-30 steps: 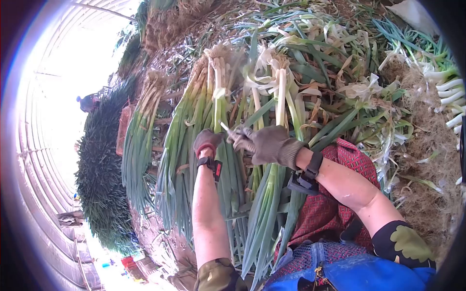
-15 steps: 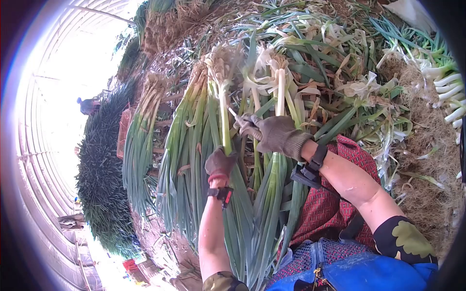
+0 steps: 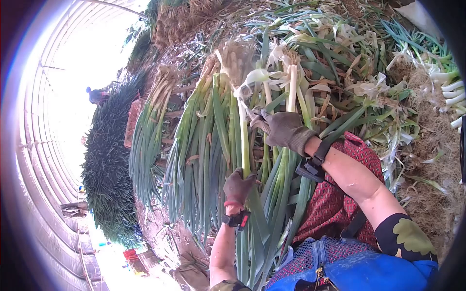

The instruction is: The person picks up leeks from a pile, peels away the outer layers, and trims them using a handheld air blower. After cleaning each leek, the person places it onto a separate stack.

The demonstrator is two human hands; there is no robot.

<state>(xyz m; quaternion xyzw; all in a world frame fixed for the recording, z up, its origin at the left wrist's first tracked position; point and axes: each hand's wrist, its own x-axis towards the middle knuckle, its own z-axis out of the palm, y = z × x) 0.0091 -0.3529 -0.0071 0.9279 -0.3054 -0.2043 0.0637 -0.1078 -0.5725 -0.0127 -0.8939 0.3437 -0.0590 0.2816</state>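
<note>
My left hand [image 3: 239, 188], in a dark glove, is closed around the green part of a long Welsh onion [image 3: 244, 140]. The stalk stands root end away from me, its pale shank bare and its leaves trailing toward my lap. My right hand [image 3: 285, 130], also gloved, grips a slim pale-tipped tool [image 3: 246, 107], mostly hidden by the fingers. Its tip is close beside the upper shank. Loose whitish skin [image 3: 256, 76] flares out near the root end, blurred. More onions [image 3: 199, 131] lie just left of the held stalk, and a pale-shanked onion [image 3: 292, 89] lies to the right.
A red patterned cloth [image 3: 340, 179] covers my lap. Peeled onions [image 3: 454, 94] lie at the far right, by a heap of root trimmings [image 3: 427, 160]. Leaf scraps [image 3: 335, 53] cover the ground ahead. A big onion pile [image 3: 109, 160] and another person [image 3: 97, 95] are at the left.
My left hand has drawn lower in view with the onion. More of the shank is bare and white, and loose skin now flares at its top. The right hand's tool stays beside the shank.
</note>
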